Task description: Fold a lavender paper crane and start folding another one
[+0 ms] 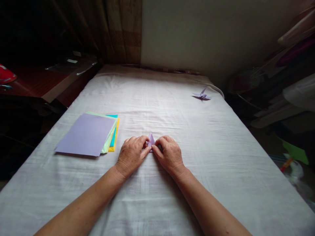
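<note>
A small folded piece of lilac paper (151,140) lies on the white sheet (172,108) at the middle of the bed. My left hand (131,154) and my right hand (168,154) press on it from either side, fingers curled and pinching its edges. Most of the folded piece is hidden under my fingers; only a pointed tip shows between them. A stack of coloured paper squares (88,134), lilac on top with green, teal and yellow beneath, lies to the left of my left hand. A finished lilac paper crane (201,95) stands at the far right of the bed.
A dark wooden table (41,82) with flat objects stands to the left of the bed. A curtain (118,29) and a pale wall (209,32) are behind. Clutter, bags and a green scrap (295,152) fill the floor on the right.
</note>
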Demonstrator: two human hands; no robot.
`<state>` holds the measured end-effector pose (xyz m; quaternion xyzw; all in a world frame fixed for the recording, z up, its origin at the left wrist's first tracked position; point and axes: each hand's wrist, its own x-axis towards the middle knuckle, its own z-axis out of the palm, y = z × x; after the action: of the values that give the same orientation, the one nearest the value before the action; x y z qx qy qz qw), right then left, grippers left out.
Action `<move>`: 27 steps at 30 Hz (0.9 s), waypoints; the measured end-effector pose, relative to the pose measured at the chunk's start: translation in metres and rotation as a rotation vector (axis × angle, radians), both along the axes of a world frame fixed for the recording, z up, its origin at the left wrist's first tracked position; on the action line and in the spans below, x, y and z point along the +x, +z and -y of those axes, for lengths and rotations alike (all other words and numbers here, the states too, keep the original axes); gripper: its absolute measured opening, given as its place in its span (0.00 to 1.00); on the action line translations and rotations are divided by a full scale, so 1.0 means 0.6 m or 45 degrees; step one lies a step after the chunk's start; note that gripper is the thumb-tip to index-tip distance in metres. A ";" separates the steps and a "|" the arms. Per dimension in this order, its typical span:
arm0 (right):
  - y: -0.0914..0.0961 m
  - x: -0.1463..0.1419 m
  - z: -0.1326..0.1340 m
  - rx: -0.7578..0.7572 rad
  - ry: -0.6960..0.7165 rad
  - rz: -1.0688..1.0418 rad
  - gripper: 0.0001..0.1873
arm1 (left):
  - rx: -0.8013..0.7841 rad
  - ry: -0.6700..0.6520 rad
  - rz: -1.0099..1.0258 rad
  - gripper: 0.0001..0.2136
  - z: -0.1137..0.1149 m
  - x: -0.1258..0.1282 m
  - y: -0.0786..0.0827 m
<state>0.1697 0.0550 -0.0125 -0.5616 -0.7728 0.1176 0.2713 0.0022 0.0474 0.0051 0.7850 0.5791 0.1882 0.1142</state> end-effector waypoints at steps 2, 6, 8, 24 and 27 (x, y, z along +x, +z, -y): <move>-0.002 -0.001 0.000 0.018 -0.027 -0.016 0.04 | -0.005 0.001 -0.003 0.06 0.001 0.000 0.000; -0.004 -0.001 0.001 0.032 -0.038 -0.052 0.07 | 0.002 -0.028 0.011 0.05 0.001 -0.001 0.000; -0.004 0.000 0.000 0.016 -0.019 -0.047 0.05 | -0.006 -0.042 0.020 0.04 -0.001 -0.002 0.002; -0.001 0.002 0.003 0.003 0.023 -0.031 0.05 | 0.023 -0.090 0.086 0.11 -0.001 -0.013 -0.007; 0.000 0.002 0.003 0.009 0.024 -0.020 0.05 | 0.023 -0.100 0.084 0.10 0.000 -0.013 -0.007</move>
<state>0.1710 0.0532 -0.0128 -0.5523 -0.7763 0.1219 0.2783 -0.0053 0.0472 0.0010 0.8014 0.5421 0.2146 0.1336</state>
